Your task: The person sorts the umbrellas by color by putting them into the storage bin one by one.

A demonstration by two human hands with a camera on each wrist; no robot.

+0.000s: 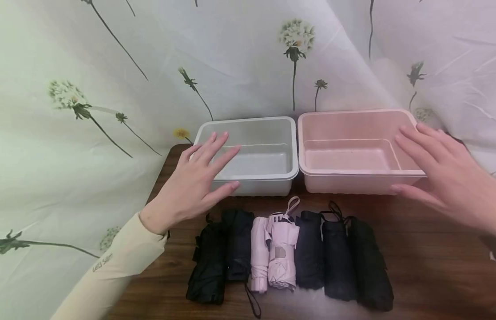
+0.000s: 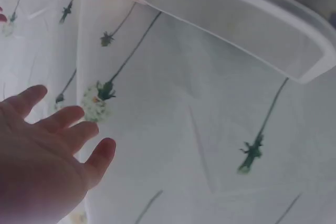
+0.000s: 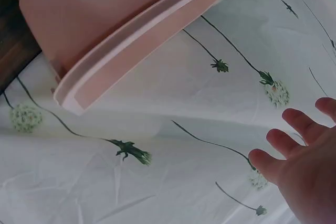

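Note:
My left hand [image 1: 189, 182] hovers with fingers spread over the left side of a pale grey plastic bin [image 1: 255, 177]. Level with it, my right hand [image 1: 451, 173] is spread beside the right end of a pink plastic bin [image 1: 359, 172]; neither hand holds anything. Both bins show bare floors inside. In front of them lies a row of folded umbrellas: two black ones [image 1: 208, 262] at the left, a slim pink umbrella [image 1: 259, 253] and a thicker pink umbrella [image 1: 282, 258] in the middle, and dark umbrellas [image 1: 339, 262] at the right. Both wrist views show stretched fingers.
The bins stand side by side at the back of a dark wooden table [image 1: 431, 266]. Right behind them hangs a white cloth [image 1: 240, 53] printed with dandelions, which also runs down the left side. Wrist loops stick out from some umbrellas.

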